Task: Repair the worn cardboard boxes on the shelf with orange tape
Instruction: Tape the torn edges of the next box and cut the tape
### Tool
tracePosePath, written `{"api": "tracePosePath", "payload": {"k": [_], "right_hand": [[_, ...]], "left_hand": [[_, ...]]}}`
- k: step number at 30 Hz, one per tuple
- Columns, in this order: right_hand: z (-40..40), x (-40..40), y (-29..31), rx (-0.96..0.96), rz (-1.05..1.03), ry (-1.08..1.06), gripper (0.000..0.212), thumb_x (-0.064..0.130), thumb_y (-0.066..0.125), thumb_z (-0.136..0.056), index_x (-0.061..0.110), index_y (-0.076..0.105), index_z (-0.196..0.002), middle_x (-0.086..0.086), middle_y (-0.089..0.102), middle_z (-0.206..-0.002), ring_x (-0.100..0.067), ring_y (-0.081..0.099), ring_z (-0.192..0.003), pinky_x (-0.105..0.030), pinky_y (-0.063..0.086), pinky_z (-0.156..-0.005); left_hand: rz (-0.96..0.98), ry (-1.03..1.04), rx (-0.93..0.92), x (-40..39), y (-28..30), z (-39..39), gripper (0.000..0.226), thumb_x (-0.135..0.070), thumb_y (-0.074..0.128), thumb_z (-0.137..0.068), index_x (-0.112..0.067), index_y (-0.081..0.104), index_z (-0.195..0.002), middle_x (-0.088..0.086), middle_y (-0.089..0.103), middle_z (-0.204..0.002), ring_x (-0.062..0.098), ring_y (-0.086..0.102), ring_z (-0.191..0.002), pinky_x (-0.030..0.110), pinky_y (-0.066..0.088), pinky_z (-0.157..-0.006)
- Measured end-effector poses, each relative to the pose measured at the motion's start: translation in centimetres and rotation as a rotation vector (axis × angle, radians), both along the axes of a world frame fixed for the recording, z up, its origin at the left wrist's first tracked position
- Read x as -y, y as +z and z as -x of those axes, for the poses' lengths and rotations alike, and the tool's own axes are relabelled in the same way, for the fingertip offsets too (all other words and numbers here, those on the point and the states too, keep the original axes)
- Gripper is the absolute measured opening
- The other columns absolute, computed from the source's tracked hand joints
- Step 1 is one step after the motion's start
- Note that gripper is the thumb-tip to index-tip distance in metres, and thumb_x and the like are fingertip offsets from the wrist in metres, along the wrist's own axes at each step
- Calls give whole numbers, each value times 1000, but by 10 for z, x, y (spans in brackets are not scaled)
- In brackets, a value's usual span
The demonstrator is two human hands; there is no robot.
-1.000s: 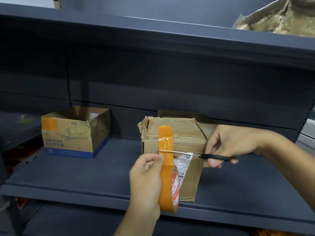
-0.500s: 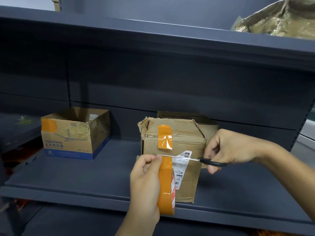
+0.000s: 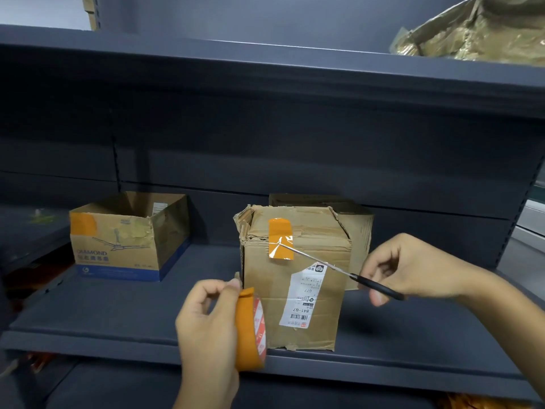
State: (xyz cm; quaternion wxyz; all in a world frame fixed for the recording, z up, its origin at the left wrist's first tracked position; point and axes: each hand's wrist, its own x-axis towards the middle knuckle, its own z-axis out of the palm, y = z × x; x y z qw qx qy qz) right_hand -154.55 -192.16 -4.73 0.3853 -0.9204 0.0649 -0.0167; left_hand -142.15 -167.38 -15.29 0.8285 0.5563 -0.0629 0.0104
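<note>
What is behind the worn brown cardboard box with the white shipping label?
Behind the worn brown cardboard box with the white label stands another brown cardboard box; only its top edge and right side show. The front box covers the rest.

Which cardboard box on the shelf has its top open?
The left box printed DIAMOND, with a blue base band; the middle box with the white label is closed on top.

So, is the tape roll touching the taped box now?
Apart. The head view shows dark shelf between the tape roll and the box.
</note>
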Motion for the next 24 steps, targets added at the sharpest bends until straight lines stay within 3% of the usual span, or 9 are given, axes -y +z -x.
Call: {"api": "tracePosePath", "payload": {"k": [3,9,12,13,15,16,18,21,24], "right_hand": [[9,3,-3,52,-29,-18,38,37,91,-50,13,80,-77,-6,69,-62,-7,51,-52,-22,37,-48],[29,25,-16,348,-175,-98,42,29,90,-41,8,80,-76,-10,64,-54,-13,52,-46,-18,40,-44],[36,35,-32,500,-300,-159,30,18,85,-53,5,79,-79,-12,60,-52,-15,48,-41,-18,38,-42],[38,38,-38,528,-314,-200,30,22,86,-55,6,79,-79,-13,60,-53,-14,47,-40,-17,38,-42],[39,44,-54,554,-309,-334,51,45,95,-48,6,77,-76,-14,62,-55,-14,45,-39,-17,36,-42],[38,47,-63,538,-285,-426,57,53,94,-47,6,75,-73,-14,64,-56,-14,45,-40,-18,36,-41],[36,53,-81,414,-219,-598,49,48,90,-56,4,71,-67,-10,67,-56,-13,44,-41,-20,34,-39],[29,63,-112,135,-26,-739,50,47,88,-69,2,67,-66,-4,69,-55,-12,47,-39,-20,37,-42],[21,67,-139,-79,211,-765,56,58,84,-67,6,63,-63,0,67,-53,-11,54,-44,-22,38,-45]], "left_hand": [[5,66,28,-12,-6,-11,20,-18,74,-87,-28,67,-71,-7,72,-77,7,68,-59,25,51,-43],[-37,157,94,-37,-17,-38,15,-10,73,-87,-24,68,-83,7,72,-98,27,68,-91,38,55,-70],[-32,176,137,-50,-20,-50,17,-12,71,-89,-29,69,-88,0,71,-95,19,66,-89,35,52,-69],[-41,184,160,-53,-20,-54,17,-13,70,-90,-30,70,-89,-6,71,-92,15,65,-86,33,52,-68],[-85,206,214,-57,-22,-61,18,-16,68,-93,-33,70,-89,-17,69,-88,7,64,-83,31,51,-67],[-113,216,239,-58,-23,-64,18,-17,67,-94,-34,70,-88,-25,68,-86,3,64,-82,29,49,-65],[-185,233,276,-57,-24,-71,20,-21,65,-96,-38,68,-87,-33,65,-85,-3,63,-80,25,47,-62],[-367,252,319,-54,-27,-85,21,-28,65,-95,-45,66,-83,-26,64,-87,1,60,-81,22,45,-61],[-620,280,527,-50,-29,-98,22,-20,67,-92,-38,64,-80,-21,63,-86,-14,55,-88,11,40,-74]]}}
